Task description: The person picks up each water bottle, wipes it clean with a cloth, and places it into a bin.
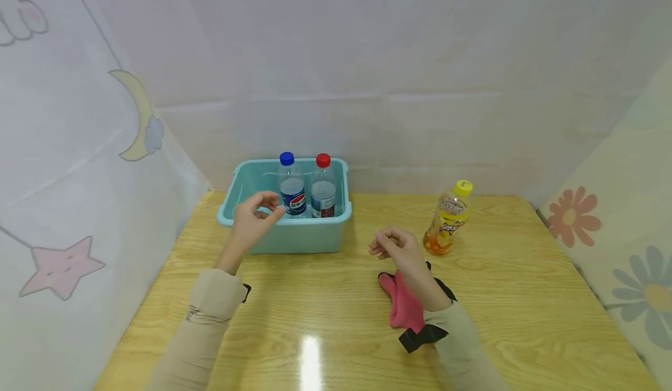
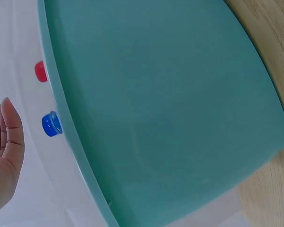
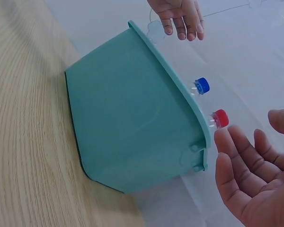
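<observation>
My left hand point(image 1: 255, 219) hovers over the front rim of a teal plastic basin point(image 1: 294, 238), fingers loosely bent and nothing in them. Inside the basin stand a blue-capped Pepsi bottle point(image 1: 292, 189) and a red-capped bottle point(image 1: 323, 191), both upright; in the right wrist view only their caps and necks rise above the rim. My right hand point(image 1: 400, 248) is in the air right of the basin, its fingers relaxed and holding nothing. Below that wrist lies a pink and black cloth item point(image 1: 401, 303), partly hidden by the forearm. A yellow-capped bottle point(image 1: 446, 219) with orange contents stands beyond the right hand.
The wooden table point(image 1: 294, 309) reaches back to a pale cloth wall point(image 1: 367, 76). Printed cloth also hangs on the left and right sides. The basin stands near the table's back edge.
</observation>
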Motion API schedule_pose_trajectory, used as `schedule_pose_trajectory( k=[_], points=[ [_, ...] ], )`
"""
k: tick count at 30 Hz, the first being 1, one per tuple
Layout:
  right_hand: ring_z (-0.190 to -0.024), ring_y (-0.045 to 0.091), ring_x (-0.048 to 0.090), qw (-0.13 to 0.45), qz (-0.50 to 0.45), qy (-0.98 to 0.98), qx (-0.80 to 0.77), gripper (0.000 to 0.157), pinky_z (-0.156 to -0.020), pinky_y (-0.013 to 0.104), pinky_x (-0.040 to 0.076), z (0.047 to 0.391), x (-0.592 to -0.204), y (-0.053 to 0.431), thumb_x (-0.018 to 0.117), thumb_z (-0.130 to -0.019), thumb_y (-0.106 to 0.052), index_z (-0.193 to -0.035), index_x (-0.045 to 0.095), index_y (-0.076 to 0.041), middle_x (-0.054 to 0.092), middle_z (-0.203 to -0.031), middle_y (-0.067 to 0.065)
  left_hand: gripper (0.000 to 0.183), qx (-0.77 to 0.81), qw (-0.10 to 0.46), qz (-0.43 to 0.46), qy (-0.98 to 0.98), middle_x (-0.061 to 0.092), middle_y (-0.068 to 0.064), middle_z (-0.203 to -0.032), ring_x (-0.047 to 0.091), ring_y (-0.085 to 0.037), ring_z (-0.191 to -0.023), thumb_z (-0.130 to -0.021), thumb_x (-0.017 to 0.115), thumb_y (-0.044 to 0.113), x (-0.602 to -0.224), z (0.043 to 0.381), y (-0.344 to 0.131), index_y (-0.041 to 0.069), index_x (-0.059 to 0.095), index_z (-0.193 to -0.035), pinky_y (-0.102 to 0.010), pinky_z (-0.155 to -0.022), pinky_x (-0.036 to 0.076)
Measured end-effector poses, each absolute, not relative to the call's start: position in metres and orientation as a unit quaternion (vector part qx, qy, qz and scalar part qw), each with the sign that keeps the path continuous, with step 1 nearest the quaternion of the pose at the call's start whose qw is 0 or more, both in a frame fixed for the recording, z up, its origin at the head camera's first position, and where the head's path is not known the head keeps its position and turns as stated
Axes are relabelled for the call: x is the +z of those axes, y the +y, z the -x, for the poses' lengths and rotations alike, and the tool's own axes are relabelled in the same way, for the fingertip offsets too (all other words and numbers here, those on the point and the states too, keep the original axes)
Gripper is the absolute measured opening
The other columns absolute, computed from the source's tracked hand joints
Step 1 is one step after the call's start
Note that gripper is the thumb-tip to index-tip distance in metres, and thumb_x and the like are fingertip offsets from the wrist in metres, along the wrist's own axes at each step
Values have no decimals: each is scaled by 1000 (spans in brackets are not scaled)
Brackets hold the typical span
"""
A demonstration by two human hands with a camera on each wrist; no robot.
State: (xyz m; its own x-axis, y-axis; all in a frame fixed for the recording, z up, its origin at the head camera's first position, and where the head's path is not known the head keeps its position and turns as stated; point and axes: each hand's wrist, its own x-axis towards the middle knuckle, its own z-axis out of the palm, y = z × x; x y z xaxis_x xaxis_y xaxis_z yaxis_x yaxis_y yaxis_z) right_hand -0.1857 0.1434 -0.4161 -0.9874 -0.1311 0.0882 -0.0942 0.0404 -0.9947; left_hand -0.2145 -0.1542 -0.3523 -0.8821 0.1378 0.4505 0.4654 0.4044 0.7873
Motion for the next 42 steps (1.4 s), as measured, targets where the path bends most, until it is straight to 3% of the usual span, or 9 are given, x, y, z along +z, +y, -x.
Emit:
schedule_pose_trajectory(
  k=[6,16,24,29,33,37,42],
  points=[
    [-74,17,63,28,86,747,-659,29,-68,32,52,170,-414,155,52,-94,-17,-91,56,11,63,-83,21,20,-489,174,231,-823,59,-19,-84,57,-27,-77,-81,65,-4,-354,194,-142,-9,60,-99,-34,-60,52],
    [-72,18,63,20,145,773,-617,20,-63,32,53,140,-425,187,50,-93,-7,-88,57,10,63,-79,16,23,-504,224,319,-771,59,-19,-80,57,-32,-70,-73,66,-15,-380,177,-124,-9,60,-94,-36,-52,52],
    [-75,20,64,22,143,806,-574,15,-67,31,53,126,-435,206,52,-93,-10,-88,58,4,64,-80,15,23,-526,202,333,-756,59,-18,-79,56,-33,-70,-71,66,-16,-400,168,-112,-8,60,-91,-34,-51,51],
    [-74,16,63,-3,134,848,-513,11,-62,26,51,121,-438,210,62,-86,-10,-90,60,0,65,-82,9,23,-541,188,349,-742,59,-19,-79,55,-33,-69,-71,65,-18,-411,167,-104,-9,59,-91,-34,-50,51],
    [-81,18,61,-14,143,885,-443,19,-63,29,52,123,-449,217,70,-80,-13,-94,62,-2,64,-89,4,22,-542,166,353,-744,59,-18,-80,56,-33,-70,-72,65,-17,-412,168,-97,-9,59,-92,-33,-52,51],
    [-90,31,60,2,148,903,-404,32,-71,40,52,124,-458,221,72,-78,-21,-101,63,-1,64,-97,10,20,-536,136,359,-752,59,-18,-82,56,-35,-72,-74,65,-15,-411,170,-88,-9,59,-93,-32,-54,52],
    [-99,30,57,39,149,921,-359,50,-79,43,48,125,-469,225,73,-76,-33,-112,60,-1,61,-109,11,24,-538,109,364,-752,60,-18,-89,58,-31,-79,-77,66,-10,-427,186,-72,-6,59,-99,-33,-59,53]
  ],
)
